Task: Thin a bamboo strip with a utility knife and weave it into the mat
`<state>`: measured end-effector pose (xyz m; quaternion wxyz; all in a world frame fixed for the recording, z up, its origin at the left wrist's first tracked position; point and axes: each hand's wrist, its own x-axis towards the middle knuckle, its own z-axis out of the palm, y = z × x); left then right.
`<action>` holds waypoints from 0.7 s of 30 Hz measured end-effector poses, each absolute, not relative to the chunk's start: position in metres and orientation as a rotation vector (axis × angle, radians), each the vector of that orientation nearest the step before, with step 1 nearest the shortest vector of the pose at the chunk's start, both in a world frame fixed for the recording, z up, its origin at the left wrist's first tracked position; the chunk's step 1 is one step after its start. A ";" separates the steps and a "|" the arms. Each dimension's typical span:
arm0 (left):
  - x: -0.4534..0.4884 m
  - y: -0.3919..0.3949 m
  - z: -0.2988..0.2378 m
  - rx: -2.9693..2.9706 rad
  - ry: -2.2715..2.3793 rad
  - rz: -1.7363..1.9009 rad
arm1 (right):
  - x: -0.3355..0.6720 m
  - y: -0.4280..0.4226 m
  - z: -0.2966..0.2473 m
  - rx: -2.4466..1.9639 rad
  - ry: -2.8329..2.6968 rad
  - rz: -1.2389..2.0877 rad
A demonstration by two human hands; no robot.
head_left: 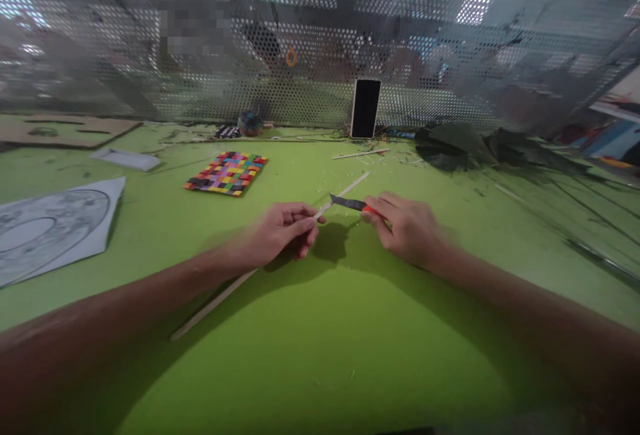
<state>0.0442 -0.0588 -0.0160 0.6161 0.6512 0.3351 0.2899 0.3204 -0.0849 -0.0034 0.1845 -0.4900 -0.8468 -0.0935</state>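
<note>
Between thumb and fingers, my left hand (287, 231) pinches a long, thin, pale strip that looks like wood or bamboo (215, 305). The strip slants from the lower left, passes under my left hand and comes out beyond the fingertips. My right hand (405, 225) is closed round the red-orange handle of a knife (349, 203). Its dark blade points left, and the tip meets or nearly meets the strip just past my left fingertips. Small pale shavings lie on the green table (320, 348) around the blade.
A colourful woven mat (229, 173) lies left of centre, near a printed sheet (113, 221), a shallow white tray (127, 159) and cardboard (65, 131). A phone (366, 108) stands against the perforated metal screen (310, 41). Dark leaves (460, 145) with long stems spread at the right.
</note>
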 end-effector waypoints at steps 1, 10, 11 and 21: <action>0.044 -0.059 -0.015 1.499 0.773 0.668 | 0.321 -0.084 -0.003 -1.381 -2.389 -0.262; 0.040 -0.062 -0.010 1.498 0.808 0.577 | 0.344 -0.063 0.006 -1.534 -2.232 -0.219; 0.041 -0.062 -0.010 1.491 0.811 0.581 | 0.342 -0.064 0.007 -1.506 -2.236 -0.211; 0.046 -0.064 -0.007 1.471 0.864 0.624 | 0.310 -0.090 0.008 -1.427 -2.383 -0.242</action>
